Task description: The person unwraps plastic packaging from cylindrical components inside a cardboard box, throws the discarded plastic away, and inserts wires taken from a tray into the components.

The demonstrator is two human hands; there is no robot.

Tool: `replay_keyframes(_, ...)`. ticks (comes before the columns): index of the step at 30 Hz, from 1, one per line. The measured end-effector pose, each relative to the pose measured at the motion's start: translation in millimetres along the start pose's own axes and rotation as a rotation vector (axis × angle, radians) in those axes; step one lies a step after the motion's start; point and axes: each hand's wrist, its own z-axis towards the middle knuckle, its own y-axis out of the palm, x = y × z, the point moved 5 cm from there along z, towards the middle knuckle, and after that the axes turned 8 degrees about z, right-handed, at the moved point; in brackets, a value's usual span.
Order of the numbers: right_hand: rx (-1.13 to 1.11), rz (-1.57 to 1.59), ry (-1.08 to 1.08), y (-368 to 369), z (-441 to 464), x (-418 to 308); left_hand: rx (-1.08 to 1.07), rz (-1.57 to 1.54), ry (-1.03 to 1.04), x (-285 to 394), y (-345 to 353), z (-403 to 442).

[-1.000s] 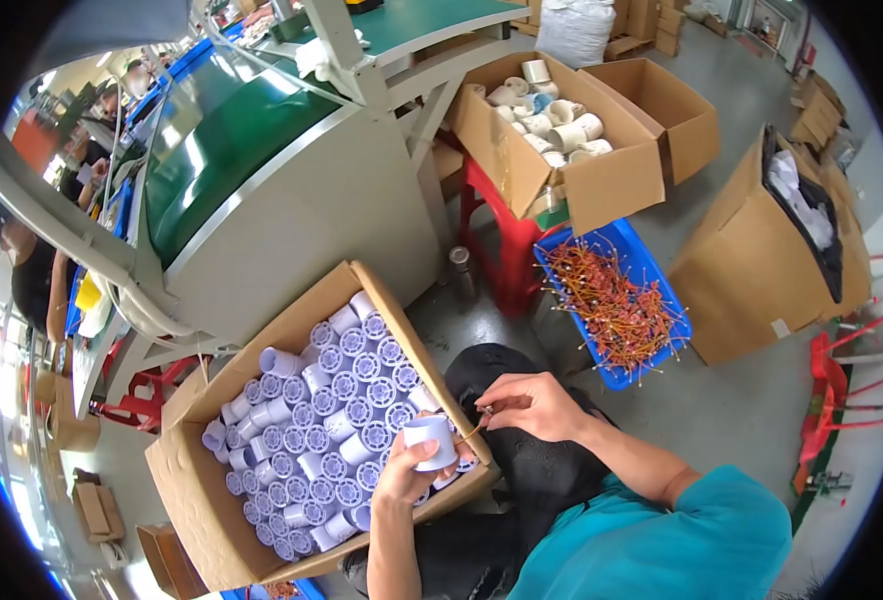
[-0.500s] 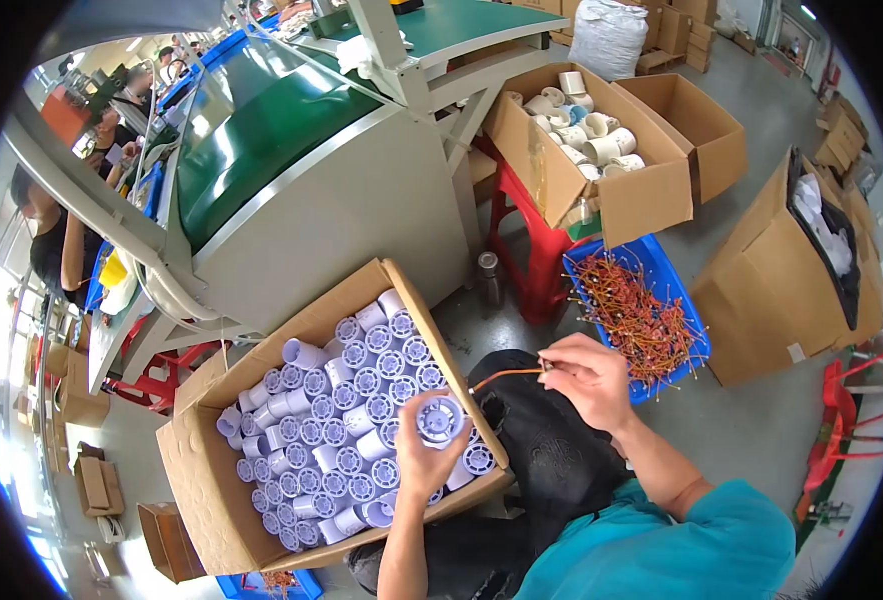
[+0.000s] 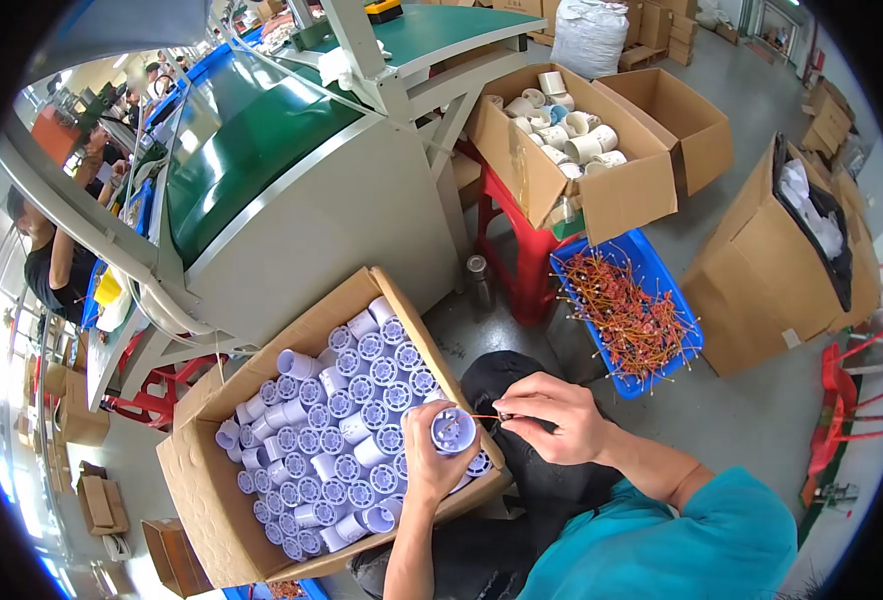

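Observation:
My left hand (image 3: 428, 458) is wrapped round a pale lilac plastic cup-shaped part (image 3: 454, 430), its open end turned up toward me. Pinched between the thumb and fingers of my right hand (image 3: 551, 418) is a thin orange-red wire (image 3: 484, 416). The wire's free end reaches the rim of the cup-shaped part; whether it goes inside I cannot tell. Just beyond my left hand stands a cardboard box (image 3: 198, 500) filled with similar lilac parts (image 3: 344, 405), many showing round slotted ends.
A blue bin (image 3: 698, 335) of tangled red-orange wires lies right of my knees. Behind it, an open carton (image 3: 633, 205) of white cups rests on a red stool (image 3: 533, 270). A metal bottle (image 3: 479, 282) stands beside the green conveyor (image 3: 261, 165). A person (image 3: 56, 255) sits far left.
My right hand has moved left and down, bringing the wire up to the cup-shaped part. My left hand has shifted slightly right with that part. The camera view has shifted a little.

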Motion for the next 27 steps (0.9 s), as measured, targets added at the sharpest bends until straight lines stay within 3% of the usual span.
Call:
replay_keyframes(11,-0.15,-0.068,-0.102,7.9,2.5,-8.1,-0.031,-0.035,-0.009,-1.7,2.6,-3.3)
replay_keyframes(14,-0.254,-0.029,-0.136,10.1,2.2,-9.8,-0.066,-0.073,-0.13,-14.5,6.3,-11.8)
replay_keyframes(17,-0.219,0.001,-0.136,18.8,-3.3,-2.2,-0.069,-0.037,-0.119,-21.3,9.9,-18.3)
replay_keyframes(20,-0.2,-0.06,-0.01,31.0,-4.3,13.0,-0.035,0.12,0.092,5.8,3.1,-7.8)
replay_keyframes(21,-0.201,-0.079,0.044,35.4,-3.5,16.6,-0.072,0.081,0.024,3.2,5.9,-9.9)
replay_keyframes(27,-0.226,-0.024,0.259,58.4,-6.4,35.2,0.01,0.321,0.193,11.8,4.3,-10.6)
